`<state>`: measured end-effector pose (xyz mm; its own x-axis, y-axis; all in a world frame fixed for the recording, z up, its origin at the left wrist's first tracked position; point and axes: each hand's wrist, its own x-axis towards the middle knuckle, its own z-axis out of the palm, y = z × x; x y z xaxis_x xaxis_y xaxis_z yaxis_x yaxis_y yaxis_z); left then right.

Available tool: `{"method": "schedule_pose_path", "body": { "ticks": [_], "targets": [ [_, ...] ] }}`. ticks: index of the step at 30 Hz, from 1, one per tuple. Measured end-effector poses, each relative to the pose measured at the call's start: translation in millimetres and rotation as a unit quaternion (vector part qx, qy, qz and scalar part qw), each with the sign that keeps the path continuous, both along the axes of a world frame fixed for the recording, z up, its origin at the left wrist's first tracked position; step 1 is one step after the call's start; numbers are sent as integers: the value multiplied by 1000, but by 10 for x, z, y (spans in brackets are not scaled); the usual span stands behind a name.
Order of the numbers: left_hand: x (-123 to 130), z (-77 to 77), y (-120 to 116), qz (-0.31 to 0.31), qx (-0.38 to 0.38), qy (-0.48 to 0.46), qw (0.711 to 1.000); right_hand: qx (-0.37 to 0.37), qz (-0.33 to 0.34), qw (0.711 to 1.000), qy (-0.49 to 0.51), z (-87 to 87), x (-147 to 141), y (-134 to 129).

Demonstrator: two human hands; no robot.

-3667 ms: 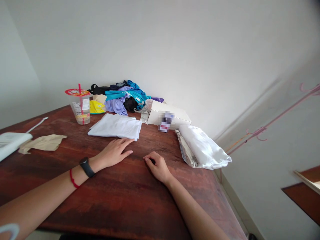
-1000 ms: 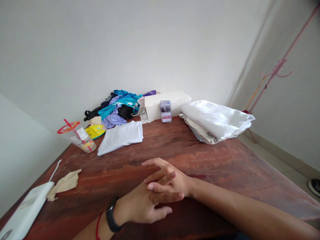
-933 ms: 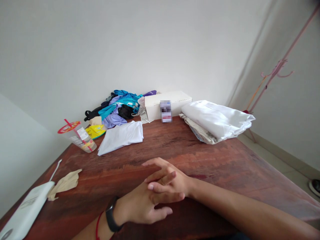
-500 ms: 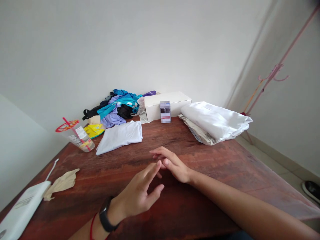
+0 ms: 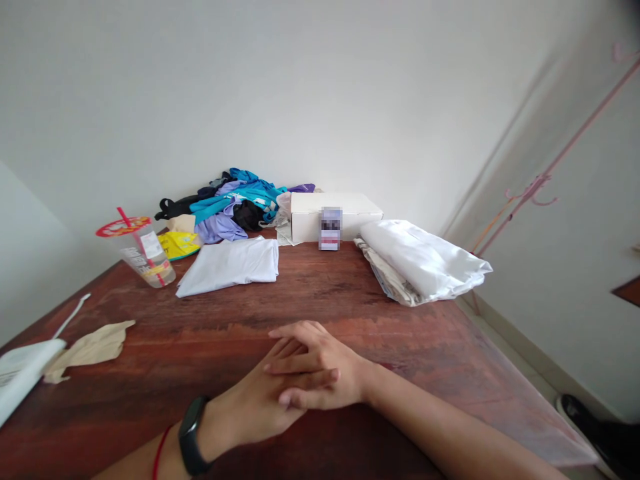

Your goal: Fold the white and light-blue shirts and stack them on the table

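My left hand (image 5: 260, 407) and my right hand (image 5: 320, 367) are clasped over the near middle of the wooden table (image 5: 310, 303). The right hand's fingers lie across the back of the left hand, and the left thumb shows beside the right thumb. Both are closed, with no object visible in them; the left fingers are partly hidden under the right hand. On my left wrist are a black fitness band (image 5: 194, 437) and a red string (image 5: 161, 453). Beyond the hands lies a folded pale cloth (image 5: 230, 265). A white folded fabric stack (image 5: 425, 260) rests to its right.
At the back are a heap of clothes (image 5: 235, 203), a white box (image 5: 335, 203) and a small blurred packet (image 5: 329, 230). A tilted plastic cup (image 5: 145, 253), yellow pouch (image 5: 177, 245), tan scrap (image 5: 93, 350) and white device (image 5: 25, 373) are left. A pink stand (image 5: 530, 190) stands right.
My hands have come from loosely touching with fingers apart to clasped together, the right hand over the left. The view has shifted a little to the right.
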<state>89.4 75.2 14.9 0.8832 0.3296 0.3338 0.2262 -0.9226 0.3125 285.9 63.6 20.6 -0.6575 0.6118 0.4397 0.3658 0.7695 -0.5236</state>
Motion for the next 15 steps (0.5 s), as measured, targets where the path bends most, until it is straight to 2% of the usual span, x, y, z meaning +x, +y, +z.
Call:
{"method": "schedule_pose_path", "body": {
  "ticks": [4,9,15],
  "targets": [
    [15,19,15,18,-26,-16,999,11,-23,1000,1,59,-14,-28],
    [55,40,0,-15,-32,-70,997,17,-62,997,33,45,-32,-26],
    [0,41,119,33,-44,-83,995,-23,-124,989,77,15,67,94]
  ]
}}
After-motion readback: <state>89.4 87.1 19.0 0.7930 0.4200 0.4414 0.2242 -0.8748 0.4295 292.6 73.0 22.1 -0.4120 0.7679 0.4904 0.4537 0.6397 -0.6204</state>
